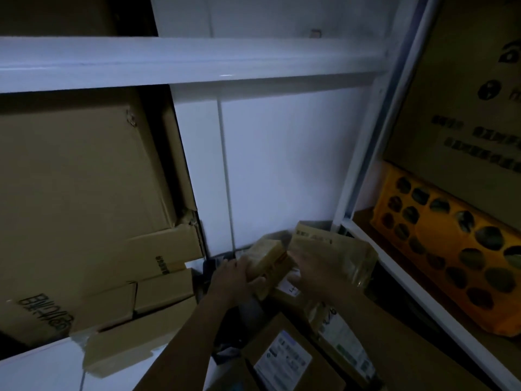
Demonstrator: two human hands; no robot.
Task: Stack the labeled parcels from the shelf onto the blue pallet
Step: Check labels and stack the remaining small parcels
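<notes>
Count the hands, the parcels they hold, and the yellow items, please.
Hands: 2, left hand and right hand
Held parcels: 2, box and pack
Yellow item: 1
Total: 5

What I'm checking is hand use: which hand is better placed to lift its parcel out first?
Probably the right hand: it holds the taped parcel tilted up above the labelled boxes, while the left hand grips a small box lower and farther in.

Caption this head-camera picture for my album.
Left hand grips a small box, right hand a glossy parcel, inside a dim white shelf.
</notes>
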